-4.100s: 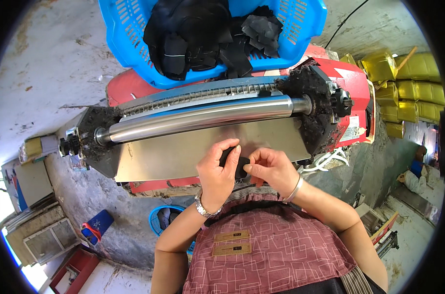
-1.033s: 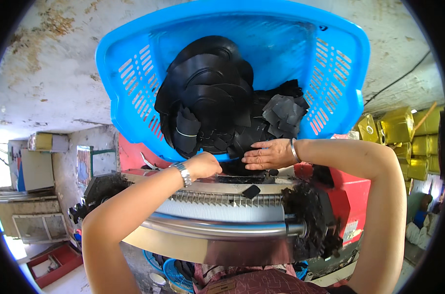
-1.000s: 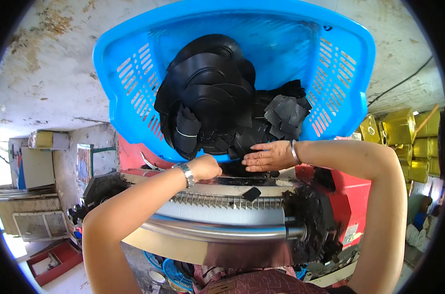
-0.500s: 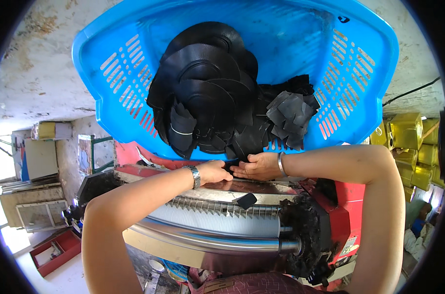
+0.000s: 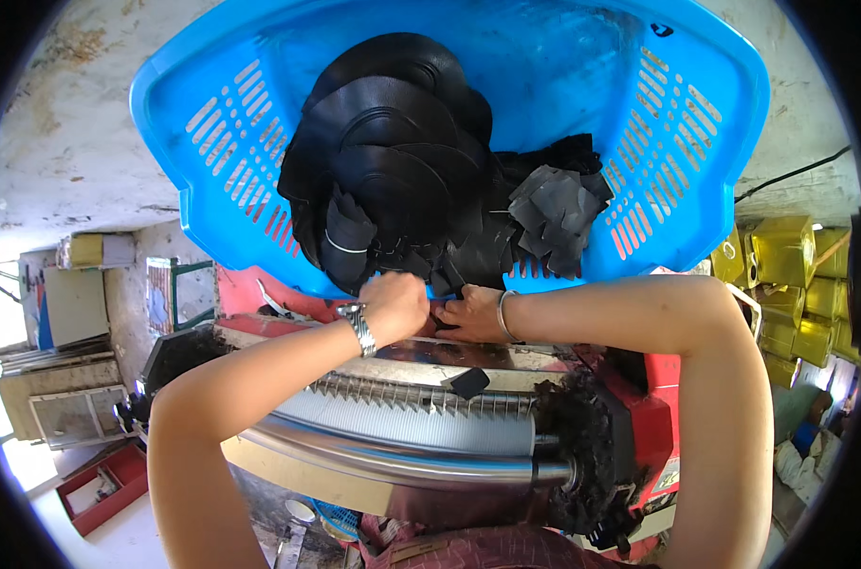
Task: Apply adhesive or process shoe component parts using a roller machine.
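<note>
In front of a blue plastic basket (image 5: pixel 212 204), both hands work close together over the machine's top edge. My left hand (image 5: pixel 399 305) is curled closed, knuckles up; whatever its fingers hold is hidden. Beside it my right hand (image 5: pixel 473 315) pinches a small black leather piece (image 5: pixel 452 277), its thumb on top. The basket carries a stack of large round-edged black leather pieces (image 5: pixel 393 123), a banded black bundle (image 5: pixel 350 232) and a loose pile of small black pieces (image 5: pixel 558 209). One small black piece (image 5: pixel 469 382) lies on the machine by its comb-like guide.
Below my hands is a red machine (image 5: pixel 663 398) with a ribbed white feed bed (image 5: pixel 412 417) and a steel roller (image 5: pixel 421 460). Black fluff (image 5: pixel 582 446) clings to its right end. Yellow metal cans (image 5: pixel 781 247) stand stacked at the right.
My left hand has risen and turned from reaching flat to a curled, knuckles-up pose. The right hand has shifted slightly left and up. The view has moved a little.
</note>
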Available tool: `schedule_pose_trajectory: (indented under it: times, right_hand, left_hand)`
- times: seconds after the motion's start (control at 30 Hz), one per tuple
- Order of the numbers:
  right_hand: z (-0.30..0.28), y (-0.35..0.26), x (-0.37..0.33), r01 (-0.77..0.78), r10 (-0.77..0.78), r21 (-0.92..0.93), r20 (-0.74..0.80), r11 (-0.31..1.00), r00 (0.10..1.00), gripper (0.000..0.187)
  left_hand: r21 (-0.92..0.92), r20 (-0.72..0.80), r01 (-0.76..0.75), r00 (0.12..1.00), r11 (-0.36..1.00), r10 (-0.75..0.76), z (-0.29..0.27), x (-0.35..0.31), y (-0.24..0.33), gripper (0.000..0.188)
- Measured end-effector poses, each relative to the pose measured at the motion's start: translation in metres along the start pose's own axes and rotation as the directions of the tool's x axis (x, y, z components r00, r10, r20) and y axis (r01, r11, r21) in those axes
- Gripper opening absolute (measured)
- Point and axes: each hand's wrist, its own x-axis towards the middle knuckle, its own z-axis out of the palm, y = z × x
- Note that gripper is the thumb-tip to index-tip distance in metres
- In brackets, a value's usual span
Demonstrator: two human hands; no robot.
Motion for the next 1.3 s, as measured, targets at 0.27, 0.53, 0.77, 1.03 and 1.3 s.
schedule_pose_trajectory:
  times: [0.27,0.53,0.77,1.03,1.3]
  right_hand:
    - [0.005,0.005,0.006,0.049,-0.043,0.078,-0.078,0.996,0.996,0.022]
    - [0.015,0.004,0.0,-0.049,0.104,0.278,-0.188,0.959,0.977,0.016]
    - [-0.005,0.012,-0.01,-0.224,0.362,0.549,-0.156,0.805,0.919,0.026]
    - [-0.076,0.02,-0.057,-0.166,0.732,0.932,-0.133,0.321,0.668,0.027]
    - [-0.26,-0.171,-0.126,-0.262,0.837,0.943,-0.03,0.205,0.547,0.015]
  left_hand:
    - [0.043,-0.458,-0.098,0.882,0.994,0.107,0.019,0.025,-0.004,0.039]
    - [0.14,-0.418,-0.252,0.862,0.958,0.287,0.019,0.038,-0.009,0.018]
    - [-0.131,-0.547,-0.301,0.816,0.945,0.184,-0.007,-0.007,-0.03,0.018]
    - [-0.84,-0.265,-0.277,0.96,0.466,0.094,-0.042,-0.149,-0.002,0.024]
    - [-0.862,0.419,0.251,0.841,0.441,0.342,0.089,-0.305,0.003,0.024]
